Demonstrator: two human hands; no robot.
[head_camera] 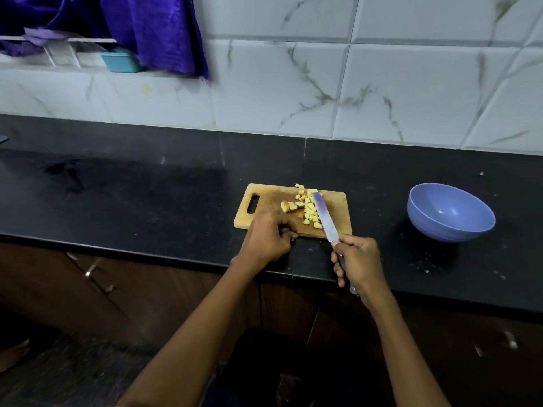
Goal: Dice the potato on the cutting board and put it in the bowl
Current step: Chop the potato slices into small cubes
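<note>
Right hand gripping knife; left hand curled, empty, on cutting board edge. Potato pieces piled beside blade. Risks: pieces spilling onto counter during transfer; bowl well apart.

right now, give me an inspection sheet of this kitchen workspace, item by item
surface: black countertop, pale crumbs near the bowl
job's things: cutting board holds potato dice and a few larger pieces; blue bowl to the right, nothing seen inside
clutter: teal container on the back ledge
grips: left hand curled at the board's near edge, hold unclear; right hand grips knife, blade beside the dice
cables: nothing seen
surroundings: marbled wall tiles, purple cloth, wooden cabinets below
</note>
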